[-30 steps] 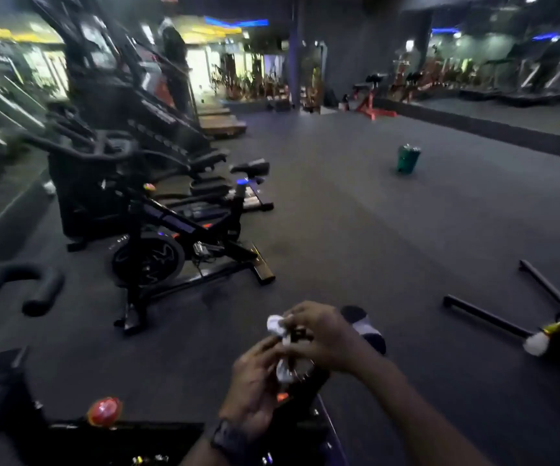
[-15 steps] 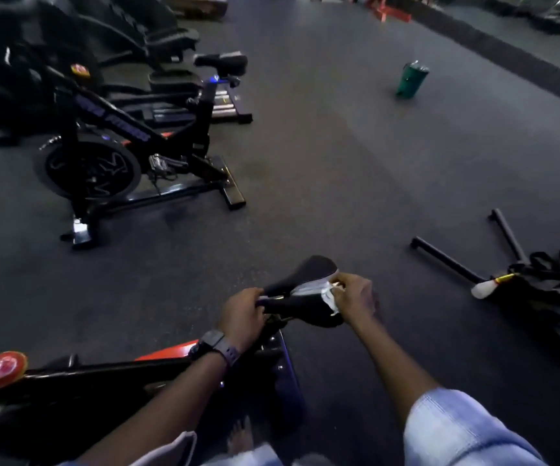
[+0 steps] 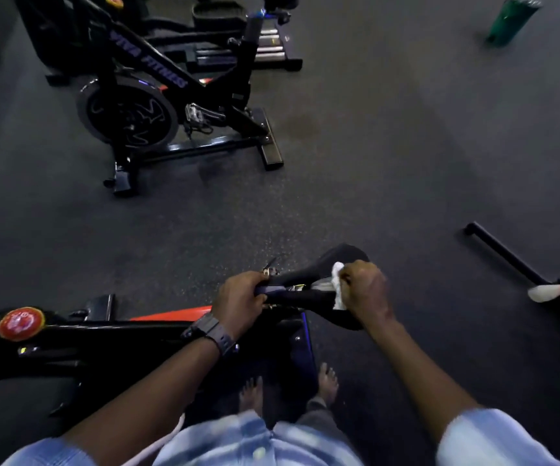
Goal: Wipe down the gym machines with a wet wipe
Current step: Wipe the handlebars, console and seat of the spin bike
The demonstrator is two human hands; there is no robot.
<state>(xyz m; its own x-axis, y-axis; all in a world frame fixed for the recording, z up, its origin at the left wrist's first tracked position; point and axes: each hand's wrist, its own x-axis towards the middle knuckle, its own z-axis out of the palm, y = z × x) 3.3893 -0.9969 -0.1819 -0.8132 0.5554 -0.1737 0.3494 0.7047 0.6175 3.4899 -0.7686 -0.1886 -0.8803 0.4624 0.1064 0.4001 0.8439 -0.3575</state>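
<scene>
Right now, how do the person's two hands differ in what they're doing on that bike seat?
The left hand grips the narrow nose of the bike saddle bare, steadying it; the right hand works at the wider rear. The right hand clutches a white wet wipe against the saddle; the left holds no wipe. The left wrist wears a dark watch; the right wrist is bare. Both hands are curled around the same saddle.

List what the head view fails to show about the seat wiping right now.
- Wet wipe: mostly hidden inside the right hand; its wetness cannot be judged.
- Seat: its nose is covered by the left hand.
- Green container: cut off by the top edge.
- Whether the seat is clean: too dark.
</scene>
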